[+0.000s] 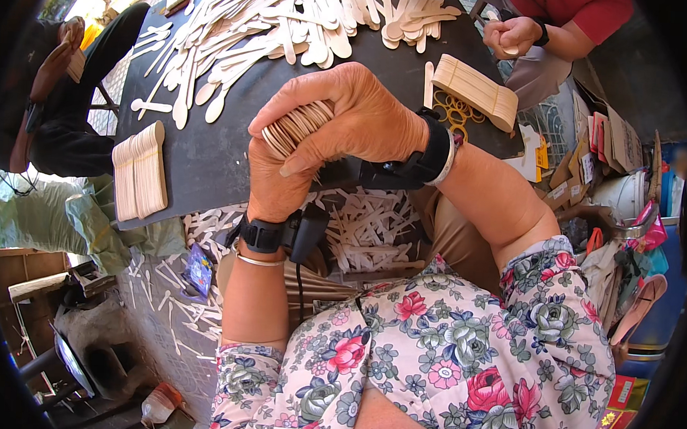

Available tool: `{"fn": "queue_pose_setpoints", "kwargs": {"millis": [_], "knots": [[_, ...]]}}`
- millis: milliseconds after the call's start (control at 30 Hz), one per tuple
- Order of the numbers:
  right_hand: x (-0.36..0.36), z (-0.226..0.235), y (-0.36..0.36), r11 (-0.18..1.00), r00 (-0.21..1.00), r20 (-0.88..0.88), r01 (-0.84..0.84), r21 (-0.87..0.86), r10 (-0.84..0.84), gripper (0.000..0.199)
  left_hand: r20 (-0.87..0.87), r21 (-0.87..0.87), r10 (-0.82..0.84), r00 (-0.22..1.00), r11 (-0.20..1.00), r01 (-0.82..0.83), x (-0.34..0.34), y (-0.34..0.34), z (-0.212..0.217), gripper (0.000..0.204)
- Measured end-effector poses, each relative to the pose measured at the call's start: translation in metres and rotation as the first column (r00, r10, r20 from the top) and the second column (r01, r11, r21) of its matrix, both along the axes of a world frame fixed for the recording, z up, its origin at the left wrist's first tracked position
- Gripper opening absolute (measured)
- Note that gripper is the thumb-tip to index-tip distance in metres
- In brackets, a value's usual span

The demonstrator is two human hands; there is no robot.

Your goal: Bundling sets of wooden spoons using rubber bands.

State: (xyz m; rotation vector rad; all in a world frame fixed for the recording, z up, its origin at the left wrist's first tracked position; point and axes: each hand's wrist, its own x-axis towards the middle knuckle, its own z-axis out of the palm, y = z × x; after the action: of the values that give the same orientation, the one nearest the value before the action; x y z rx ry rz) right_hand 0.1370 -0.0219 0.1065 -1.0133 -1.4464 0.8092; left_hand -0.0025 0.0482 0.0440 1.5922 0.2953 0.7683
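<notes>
A thick bundle of wooden spoons point(297, 128) sits in both my hands above the near edge of the dark table, its rounded ends fanned toward the upper left. My right hand point(359, 112) wraps over it from above, thumb pressed along the near side. Beneath, my left hand point(272, 184) is closed on the bundle's lower part; most of its fingers are hidden behind the right hand. Right of my hands lie a banded stack of wooden spoons point(478, 91) and a small heap of yellow rubber bands point(457, 112). Another banded stack point(140, 171) rests at the table's left edge.
Loose wooden spoons point(282, 32) pile across the far side of the table point(215, 159). More wooden pieces point(373, 227) lie below the near edge and on the floor. Co-workers' hands point(512, 36) hold spoons at right and left. Cardboard boxes point(623, 138) stand at the right.
</notes>
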Motion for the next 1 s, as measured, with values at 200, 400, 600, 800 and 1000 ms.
{"fn": "queue_pose_setpoints", "kwargs": {"millis": [200, 400, 600, 800, 1000], "knots": [[-0.002, -0.002, 0.0, 0.999, 1.0, 0.018, 0.002, 0.033, -0.003, 0.035, 0.028, -0.018, -0.046, 0.999, 0.999, 0.046, -0.002, 0.004, -0.003, 0.048], [0.008, 0.004, 0.002, 0.995, 0.994, 0.07, -0.088, 0.039, 0.086, 0.043, 0.084, -0.115, 0.019, 0.996, 0.993, -0.009, 0.004, -0.005, 0.003, 0.035], [0.008, 0.0, 0.001, 0.996, 0.996, -0.013, -0.092, 0.018, 0.092, 0.043, 0.065, -0.28, -0.08, 0.995, 0.955, 0.095, 0.0, -0.003, 0.008, 0.041], [0.009, -0.005, 0.004, 0.995, 0.995, 0.018, -0.096, 0.028, 0.096, 0.041, 0.003, -0.246, -0.007, 1.0, 0.969, 0.007, 0.002, -0.001, -0.001, 0.039], [0.001, -0.004, 0.003, 0.996, 0.999, -0.017, -0.041, 0.075, 0.042, 0.035, -0.096, -0.016, 0.031, 0.995, 0.999, -0.032, -0.002, -0.004, -0.002, 0.04]]}}
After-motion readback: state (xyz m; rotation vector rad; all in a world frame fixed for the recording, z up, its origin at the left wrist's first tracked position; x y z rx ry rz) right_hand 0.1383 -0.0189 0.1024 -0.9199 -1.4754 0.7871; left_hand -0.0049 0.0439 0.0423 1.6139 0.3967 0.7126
